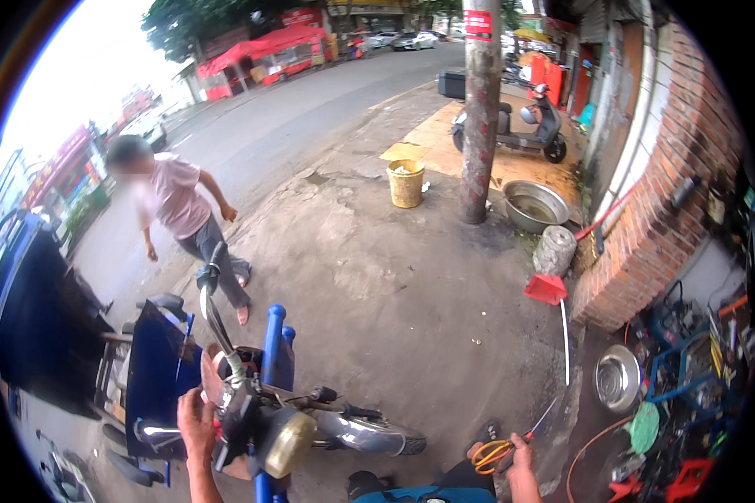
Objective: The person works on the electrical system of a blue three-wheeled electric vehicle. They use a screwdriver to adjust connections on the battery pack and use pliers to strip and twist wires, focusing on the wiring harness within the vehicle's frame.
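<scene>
While the left hand touches the bike at front left, its grip unclear, the right hand, clamped on scissors and screwdriver, should keep that tip aimed away.

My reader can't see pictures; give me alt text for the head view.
A person's left hand is at the handlebars of a motorbike-style vehicle; the right hand holds orange-handled scissors and a thin red-handled tool. Another person is on foot by a road.
</scene>
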